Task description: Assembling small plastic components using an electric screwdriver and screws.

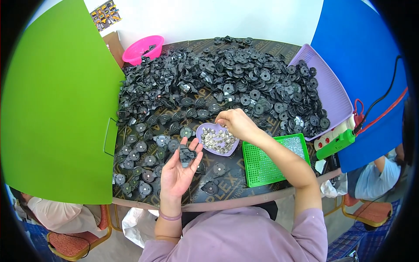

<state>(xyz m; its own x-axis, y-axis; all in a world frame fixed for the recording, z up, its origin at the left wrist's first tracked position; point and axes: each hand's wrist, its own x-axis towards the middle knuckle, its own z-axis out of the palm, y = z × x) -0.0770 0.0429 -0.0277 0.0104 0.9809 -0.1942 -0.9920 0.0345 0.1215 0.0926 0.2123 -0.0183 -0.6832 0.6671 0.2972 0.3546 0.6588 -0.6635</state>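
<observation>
A black plastic part (187, 153) with a rounded, winged outline rests against the fingers of my left hand (175, 178), palm up, the thumb at its edge. To its right sits a lilac heart-shaped bowl (199, 131) with many small silvery metal pieces (213, 140) in it. My right hand (239, 125) reaches over the bowl's far right side, its fingertips pinched together at the metal pieces. Whatever those fingertips hold is too small to tell. Several round black parts (144, 188) with pale centres lie left of my left hand.
A large heap of black parts (257, 72) covers the table's back. A green perforated tray (262, 182) lies beneath my right forearm. A lilac basket (338, 89), power strip (323, 144) and cables stand right; a pink bowl (131, 54) is far left. Green (61, 109) and blue (349, 65) panels flank the table.
</observation>
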